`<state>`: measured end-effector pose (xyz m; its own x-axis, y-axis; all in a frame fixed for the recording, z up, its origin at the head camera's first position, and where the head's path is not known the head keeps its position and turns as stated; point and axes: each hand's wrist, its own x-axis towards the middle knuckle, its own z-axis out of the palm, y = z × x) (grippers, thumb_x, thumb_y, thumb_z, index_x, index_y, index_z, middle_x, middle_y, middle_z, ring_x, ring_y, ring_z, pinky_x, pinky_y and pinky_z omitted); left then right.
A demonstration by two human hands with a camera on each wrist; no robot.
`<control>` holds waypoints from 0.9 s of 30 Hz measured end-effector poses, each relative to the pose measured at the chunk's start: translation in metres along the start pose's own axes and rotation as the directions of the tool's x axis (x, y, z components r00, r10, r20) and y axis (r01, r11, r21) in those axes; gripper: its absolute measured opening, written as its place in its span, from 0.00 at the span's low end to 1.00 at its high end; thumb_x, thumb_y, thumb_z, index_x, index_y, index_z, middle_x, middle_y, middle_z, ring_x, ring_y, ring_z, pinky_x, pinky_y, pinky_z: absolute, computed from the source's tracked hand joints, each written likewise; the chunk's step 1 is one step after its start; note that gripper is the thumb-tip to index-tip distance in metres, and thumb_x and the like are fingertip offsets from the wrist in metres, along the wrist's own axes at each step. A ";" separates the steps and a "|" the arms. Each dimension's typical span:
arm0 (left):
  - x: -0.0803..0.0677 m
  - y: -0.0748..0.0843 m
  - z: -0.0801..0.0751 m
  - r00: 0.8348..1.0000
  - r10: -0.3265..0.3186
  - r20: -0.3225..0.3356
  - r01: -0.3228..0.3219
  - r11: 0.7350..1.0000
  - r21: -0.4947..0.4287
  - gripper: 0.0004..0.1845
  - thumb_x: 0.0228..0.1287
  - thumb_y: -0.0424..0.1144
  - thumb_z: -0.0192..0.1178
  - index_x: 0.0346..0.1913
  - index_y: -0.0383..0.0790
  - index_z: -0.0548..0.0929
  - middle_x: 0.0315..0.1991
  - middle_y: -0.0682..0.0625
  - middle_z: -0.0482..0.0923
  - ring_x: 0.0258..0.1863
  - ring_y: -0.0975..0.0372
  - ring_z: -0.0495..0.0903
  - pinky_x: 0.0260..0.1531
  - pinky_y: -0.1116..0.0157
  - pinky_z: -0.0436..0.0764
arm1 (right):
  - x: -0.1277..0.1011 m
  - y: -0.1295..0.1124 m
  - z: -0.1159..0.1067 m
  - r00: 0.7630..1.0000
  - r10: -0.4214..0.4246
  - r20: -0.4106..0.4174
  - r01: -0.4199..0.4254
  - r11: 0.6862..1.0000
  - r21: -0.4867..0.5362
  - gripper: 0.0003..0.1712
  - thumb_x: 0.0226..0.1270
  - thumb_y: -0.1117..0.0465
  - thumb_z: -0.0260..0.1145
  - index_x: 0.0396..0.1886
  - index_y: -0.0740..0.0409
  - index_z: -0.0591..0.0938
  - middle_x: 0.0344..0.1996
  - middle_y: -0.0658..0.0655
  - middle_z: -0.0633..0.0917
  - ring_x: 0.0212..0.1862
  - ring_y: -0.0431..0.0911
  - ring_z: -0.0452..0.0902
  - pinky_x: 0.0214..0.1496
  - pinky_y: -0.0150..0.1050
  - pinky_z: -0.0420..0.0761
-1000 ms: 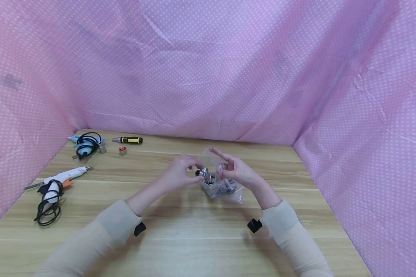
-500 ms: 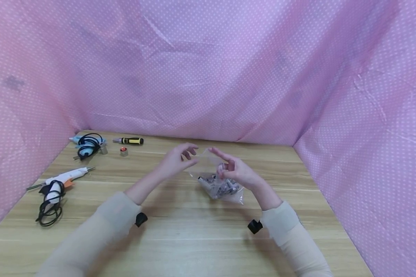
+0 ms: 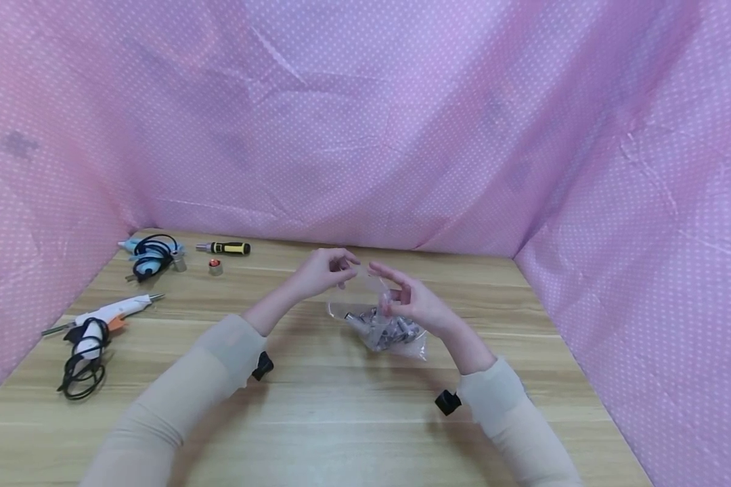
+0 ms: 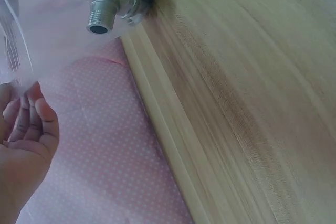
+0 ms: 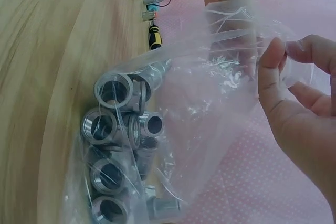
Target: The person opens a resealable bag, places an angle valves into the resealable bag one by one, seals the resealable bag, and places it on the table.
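A clear plastic bag [image 3: 356, 297] with several threaded metal pipe fittings [image 5: 113, 129] inside stands on the wooden table. At its upper left edge my left hand [image 3: 325, 274] pinches the plastic between thumb and fingertips, as the left wrist view shows at the bag's rim. Opposite, my right hand [image 3: 422, 306] pinches the other side of the bag, with its index finger [image 3: 390, 272] extended along the top. One fitting [image 4: 104, 9] points its open end towards the bag's mouth. Part of the bag is hidden behind my right hand.
To the left on the table [image 3: 317, 419] lie a white glue gun [image 3: 112, 311] with a coiled black cord, a blue glue gun [image 3: 149, 264], a yellow-black screwdriver [image 3: 230, 248] and two small metal cylinders, one with a red top [image 3: 215, 267]. Pink dotted cloth [image 3: 341, 135] encloses the back and sides.
My left hand lets a metal fitting go into the bag, rises, then moves right to take the bag's rim. The right hand stays almost still, holding the bag.
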<state>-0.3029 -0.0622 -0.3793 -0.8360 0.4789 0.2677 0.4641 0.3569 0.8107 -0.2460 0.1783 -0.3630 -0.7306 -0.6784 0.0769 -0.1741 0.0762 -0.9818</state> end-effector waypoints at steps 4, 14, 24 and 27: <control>0.000 0.001 0.000 0.999 0.034 -0.011 -0.034 0.999 -0.003 0.10 0.64 0.36 0.60 0.47 0.39 0.82 0.28 0.44 0.81 0.21 0.57 0.79 0.21 0.63 0.80 | -0.003 -0.005 0.006 0.998 -0.042 -0.046 0.031 0.978 -0.204 0.43 0.59 0.74 0.61 0.73 0.52 0.57 0.62 0.66 0.64 0.39 0.49 0.78 0.39 0.36 0.83; 0.002 0.010 0.002 0.998 0.003 -0.056 -0.008 0.997 -0.083 0.08 0.62 0.33 0.61 0.40 0.31 0.83 0.25 0.47 0.81 0.18 0.59 0.80 0.23 0.61 0.84 | -0.012 -0.014 0.019 0.952 -0.301 0.055 0.242 0.632 -0.736 0.21 0.60 0.61 0.66 0.54 0.58 0.77 0.27 0.50 0.73 0.25 0.37 0.67 0.25 0.29 0.73; 0.005 0.017 0.004 0.995 -0.058 -0.081 0.051 0.994 -0.094 0.07 0.62 0.32 0.60 0.38 0.31 0.83 0.29 0.33 0.82 0.18 0.58 0.81 0.23 0.65 0.83 | -0.022 0.001 0.027 0.949 -0.188 0.251 0.314 0.585 -0.748 0.07 0.64 0.56 0.64 0.39 0.51 0.82 0.24 0.41 0.77 0.23 0.33 0.68 0.23 0.23 0.70; 0.004 0.017 0.002 0.993 -0.066 -0.097 0.058 0.995 -0.084 0.06 0.62 0.33 0.61 0.37 0.32 0.84 0.26 0.38 0.83 0.18 0.60 0.81 0.22 0.65 0.83 | -0.024 0.005 0.026 0.939 -0.171 0.299 0.341 0.567 -0.750 0.05 0.62 0.54 0.66 0.34 0.48 0.82 0.24 0.41 0.77 0.24 0.35 0.70 0.25 0.22 0.70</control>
<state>-0.2971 -0.0523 -0.3655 -0.8892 0.3742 0.2631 0.3889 0.3156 0.8655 -0.2125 0.1758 -0.3744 -0.4591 -0.8683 0.1877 -0.8431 0.3593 -0.4001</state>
